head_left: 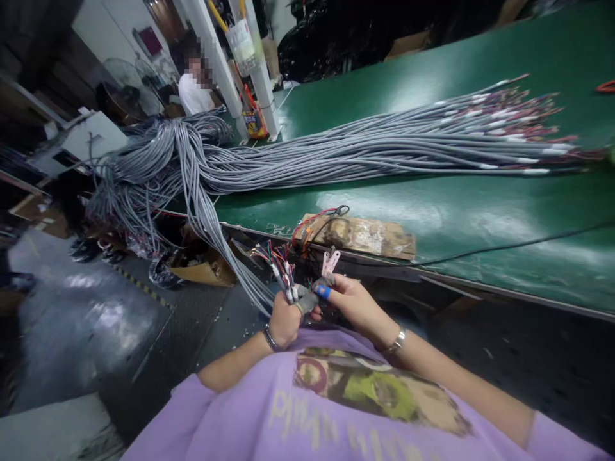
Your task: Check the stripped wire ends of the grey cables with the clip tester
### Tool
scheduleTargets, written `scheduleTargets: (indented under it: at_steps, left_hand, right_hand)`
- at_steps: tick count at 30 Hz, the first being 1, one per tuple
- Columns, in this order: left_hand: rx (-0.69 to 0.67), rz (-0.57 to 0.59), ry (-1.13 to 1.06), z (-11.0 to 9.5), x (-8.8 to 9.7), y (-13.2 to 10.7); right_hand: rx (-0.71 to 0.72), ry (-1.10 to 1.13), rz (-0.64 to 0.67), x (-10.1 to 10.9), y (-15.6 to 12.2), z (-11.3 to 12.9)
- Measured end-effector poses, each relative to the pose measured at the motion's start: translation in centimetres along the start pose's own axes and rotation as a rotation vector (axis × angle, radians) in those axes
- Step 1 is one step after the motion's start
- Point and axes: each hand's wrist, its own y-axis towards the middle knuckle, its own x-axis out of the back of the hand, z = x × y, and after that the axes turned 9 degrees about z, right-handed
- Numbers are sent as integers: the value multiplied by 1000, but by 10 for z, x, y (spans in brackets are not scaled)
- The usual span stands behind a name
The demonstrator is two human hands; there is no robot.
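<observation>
My left hand (pixel 284 318) is closed around a bunch of grey cables (pixel 243 275), gripping them just below their stripped ends, where thin coloured wires (pixel 278 259) fan out upward. My right hand (pixel 353 301) is next to it, thumb and fingers pinched near those cable ends; a blue cap covers one fingertip (pixel 323 292) and grey covers sit on others. What the right fingers pinch is too small to make out. A small pink clip-like piece (pixel 330 261) stands just above them at the table edge.
A green table (pixel 461 211) carries a long bundle of grey cables (pixel 384 144) with coloured ends at the right. More cables hang off the left end toward cardboard boxes (pixel 202 272). A worn wooden block (pixel 365 235) with wires lies at the edge. Another person (pixel 195 89) sits behind.
</observation>
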Motion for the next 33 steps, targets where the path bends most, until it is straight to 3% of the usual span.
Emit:
scheduleTargets:
  at_steps: [5, 11, 18, 25, 33]
  left_hand:
    - [9, 47, 22, 4, 4, 2]
    - [-24, -16, -44, 0, -2, 1]
    - [8, 2, -15, -6, 0, 0]
    - [58, 135, 85, -11, 3, -7]
    - [105, 264, 193, -15, 3, -11]
  right_hand:
    - [27, -3, 13, 0, 0, -3]
    - [-1, 41, -33, -1, 0, -7]
    - [39, 22, -73, 8, 1, -13]
    - [-65, -38, 5, 12, -1, 9]
    - [30, -127, -4, 3, -1, 2]
